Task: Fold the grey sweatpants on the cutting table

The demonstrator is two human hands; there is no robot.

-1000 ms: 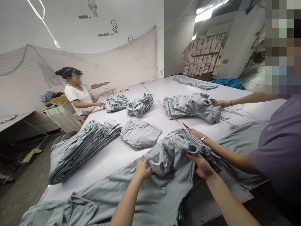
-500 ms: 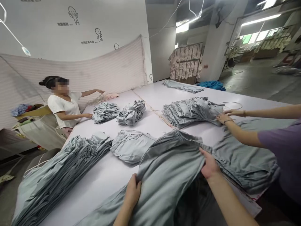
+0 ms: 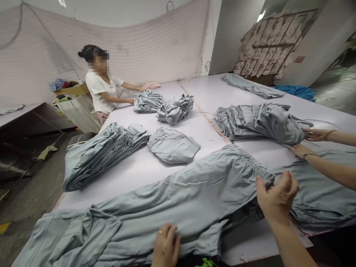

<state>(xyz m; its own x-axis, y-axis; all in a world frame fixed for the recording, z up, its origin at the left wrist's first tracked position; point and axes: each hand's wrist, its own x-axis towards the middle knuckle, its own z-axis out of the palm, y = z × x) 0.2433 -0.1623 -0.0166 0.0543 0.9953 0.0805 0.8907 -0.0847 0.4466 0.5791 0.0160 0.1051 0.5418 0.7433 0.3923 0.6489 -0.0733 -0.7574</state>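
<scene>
A pair of grey trousers [image 3: 194,196] lies flat across the near edge of the white table [image 3: 144,170], waistband to the right. My left hand [image 3: 166,246] rests on the trousers' near edge with its fingers curled down onto the cloth. My right hand [image 3: 276,196] pinches the elastic waistband [image 3: 251,163] at its right end, fingers closed on it.
Stacks of folded grey trousers [image 3: 102,152] lie left, with a folded pair [image 3: 172,144] mid-table and heaps [image 3: 258,120] further back. A co-worker's two hands [image 3: 303,142] reach in from the right onto another grey garment. A person in white [image 3: 101,89] sits at the far left edge.
The trousers, lifted and bunched between my hands before, now lie spread flat on the table. My left hand has slid toward the near edge; my right stays at the waistband.
</scene>
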